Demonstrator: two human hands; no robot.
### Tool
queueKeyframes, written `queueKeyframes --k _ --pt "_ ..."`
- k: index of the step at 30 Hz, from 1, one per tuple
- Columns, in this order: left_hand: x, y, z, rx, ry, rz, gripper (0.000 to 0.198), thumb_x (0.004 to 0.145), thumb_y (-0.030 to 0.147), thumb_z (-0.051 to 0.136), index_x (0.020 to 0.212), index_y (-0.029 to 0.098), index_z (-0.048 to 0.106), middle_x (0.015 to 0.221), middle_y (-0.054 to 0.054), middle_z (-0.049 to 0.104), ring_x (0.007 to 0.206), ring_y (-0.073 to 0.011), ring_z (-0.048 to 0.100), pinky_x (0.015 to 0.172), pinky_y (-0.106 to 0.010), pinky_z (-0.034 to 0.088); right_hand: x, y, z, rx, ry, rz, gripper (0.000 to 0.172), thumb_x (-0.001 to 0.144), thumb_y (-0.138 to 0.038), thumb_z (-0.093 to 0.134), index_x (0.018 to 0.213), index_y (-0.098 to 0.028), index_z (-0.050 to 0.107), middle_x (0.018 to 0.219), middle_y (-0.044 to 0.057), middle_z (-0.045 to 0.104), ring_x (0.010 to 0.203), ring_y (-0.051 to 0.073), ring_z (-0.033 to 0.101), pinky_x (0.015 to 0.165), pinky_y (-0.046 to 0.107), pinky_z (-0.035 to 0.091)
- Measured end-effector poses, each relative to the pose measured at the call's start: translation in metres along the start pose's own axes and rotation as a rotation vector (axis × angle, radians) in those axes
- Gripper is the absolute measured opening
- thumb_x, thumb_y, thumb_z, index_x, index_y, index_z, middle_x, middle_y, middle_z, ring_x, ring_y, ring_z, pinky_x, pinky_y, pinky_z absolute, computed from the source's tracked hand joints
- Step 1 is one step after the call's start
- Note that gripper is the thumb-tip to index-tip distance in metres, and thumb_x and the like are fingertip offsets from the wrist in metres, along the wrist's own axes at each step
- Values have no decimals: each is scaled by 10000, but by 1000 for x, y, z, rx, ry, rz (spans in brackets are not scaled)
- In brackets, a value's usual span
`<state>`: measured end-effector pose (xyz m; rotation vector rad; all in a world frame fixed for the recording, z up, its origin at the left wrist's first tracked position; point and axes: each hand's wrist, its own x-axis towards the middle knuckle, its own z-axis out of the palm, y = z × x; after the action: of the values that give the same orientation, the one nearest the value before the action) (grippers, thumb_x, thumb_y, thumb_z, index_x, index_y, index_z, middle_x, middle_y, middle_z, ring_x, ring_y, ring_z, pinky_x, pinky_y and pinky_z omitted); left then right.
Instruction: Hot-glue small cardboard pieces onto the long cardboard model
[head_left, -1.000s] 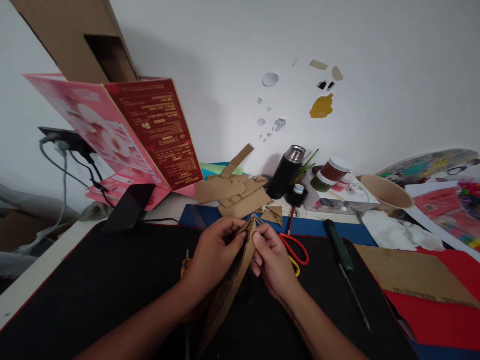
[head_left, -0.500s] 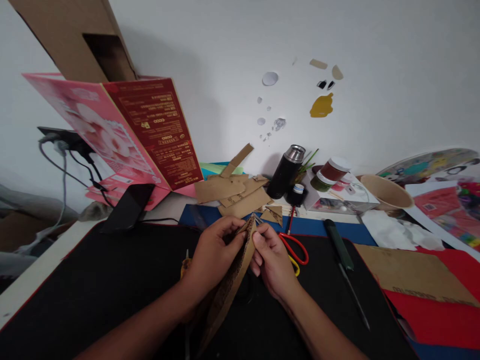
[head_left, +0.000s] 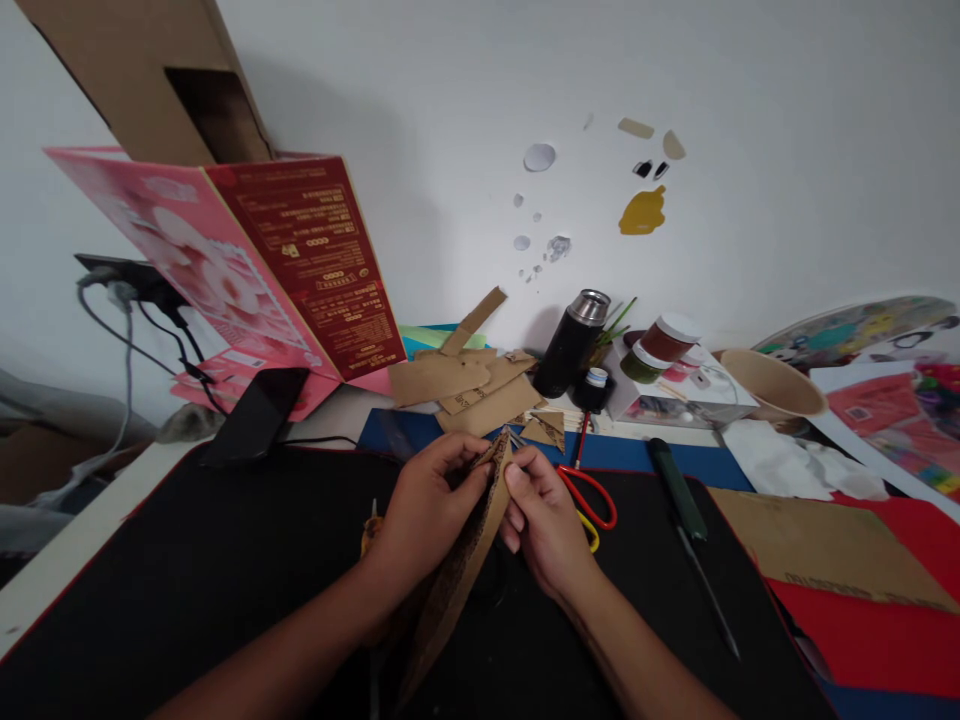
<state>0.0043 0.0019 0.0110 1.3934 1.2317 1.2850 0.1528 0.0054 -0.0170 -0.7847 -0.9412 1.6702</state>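
Observation:
A long narrow piece of corrugated cardboard (head_left: 455, 590) stands tilted over the black desk mat, its far tip pointing at the wall. My left hand (head_left: 435, 490) pinches it near that tip from the left, thumb along the ridged edge. On the other side, my right hand (head_left: 546, 515) grips the same tip between thumb and fingers. Scissors with red and yellow handles (head_left: 600, 500) lie just beyond my right hand, their blades partly hidden. An orange-handled tool (head_left: 369, 530) is mostly covered by my left wrist.
Cardboard scraps (head_left: 487, 390) are heaped at the back beside a black thermos (head_left: 574, 343). A dark-handled knife-like tool (head_left: 694, 540) rests on the right of the mat (head_left: 187, 600). Further right, a cardboard sheet (head_left: 832, 550) covers red paper. A phone (head_left: 257, 415) lies left.

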Motion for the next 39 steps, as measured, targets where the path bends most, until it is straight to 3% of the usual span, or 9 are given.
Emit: queueKeyframes --k 39 --pt "0 0 1 -13 -7 -17 127 892 270 654 964 232 751 963 -32 791 891 -206 719 842 -339 528 0 1 0 10 -13 -9 407 909 -539 819 896 -231 554 506 -139 483 340 31 350 347 117 360"
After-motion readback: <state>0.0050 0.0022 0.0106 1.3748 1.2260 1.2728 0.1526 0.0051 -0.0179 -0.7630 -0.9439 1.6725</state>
